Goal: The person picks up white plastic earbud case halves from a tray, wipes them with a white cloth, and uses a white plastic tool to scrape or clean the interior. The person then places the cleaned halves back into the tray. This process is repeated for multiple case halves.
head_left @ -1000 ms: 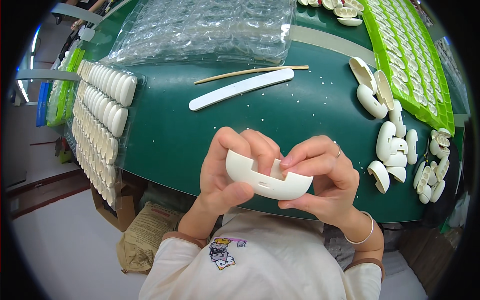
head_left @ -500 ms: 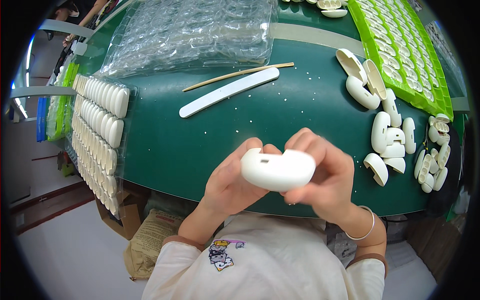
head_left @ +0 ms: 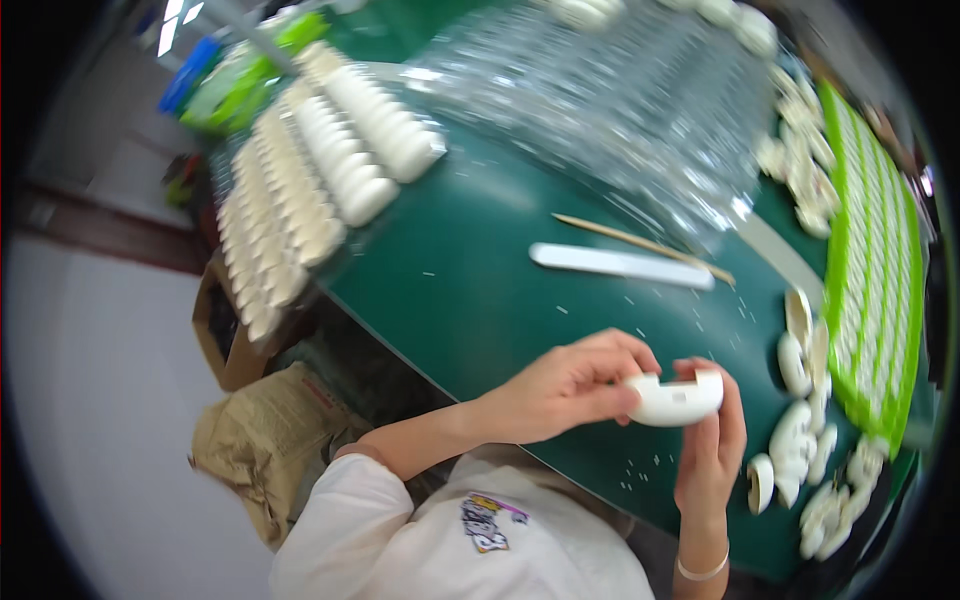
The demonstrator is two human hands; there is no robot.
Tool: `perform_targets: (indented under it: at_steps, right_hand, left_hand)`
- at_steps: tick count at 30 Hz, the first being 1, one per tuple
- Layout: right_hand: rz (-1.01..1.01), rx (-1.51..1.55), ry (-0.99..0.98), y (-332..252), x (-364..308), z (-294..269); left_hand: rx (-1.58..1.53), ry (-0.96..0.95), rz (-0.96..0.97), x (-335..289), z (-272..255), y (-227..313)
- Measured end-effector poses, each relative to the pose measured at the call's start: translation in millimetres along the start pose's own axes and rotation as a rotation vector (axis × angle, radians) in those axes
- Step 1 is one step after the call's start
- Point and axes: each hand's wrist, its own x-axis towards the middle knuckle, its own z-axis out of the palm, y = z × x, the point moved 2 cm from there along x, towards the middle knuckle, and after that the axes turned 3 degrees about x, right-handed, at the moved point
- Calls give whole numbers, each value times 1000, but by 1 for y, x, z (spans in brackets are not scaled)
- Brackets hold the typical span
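The left hand (head_left: pixel 572 388) is pinching 1 notched white shell (head_left: pixel 676 404) by its left end, the right hand (head_left: pixel 714 440) is gripping its right end, above the green worktop (head_left: pixel 480 235).

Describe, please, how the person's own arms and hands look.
The left hand and right hand wear no gloves. A thin pale bangle circles the right wrist. The left arm has a short white sleeve with a brown edge; the right sleeve is out of view.
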Motion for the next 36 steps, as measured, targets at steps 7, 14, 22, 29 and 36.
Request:
perform_targets:
  at_steps: [7,14,22,29,36]
  right_hand:
    - [-356,-1390,274,-33,19,-8]
    - [-234,-1591,378,-15,26,-78]
    - [-200,-1481,466,-16,33,-73]
    - [-206,-1377,517,-14,29,-71]
    - [-108,-539,348,-16,41,-42]
  left_hand:
    - [1192,699,207,-72,-128,71]
    - [1919,1343,-140,-221,-393,114]
    - [1973,1466,-574,-271,-490,96]
    - [1790,1673,-691,-260,-506,96]
    - [1624,1360,-583,-299,-604,81]
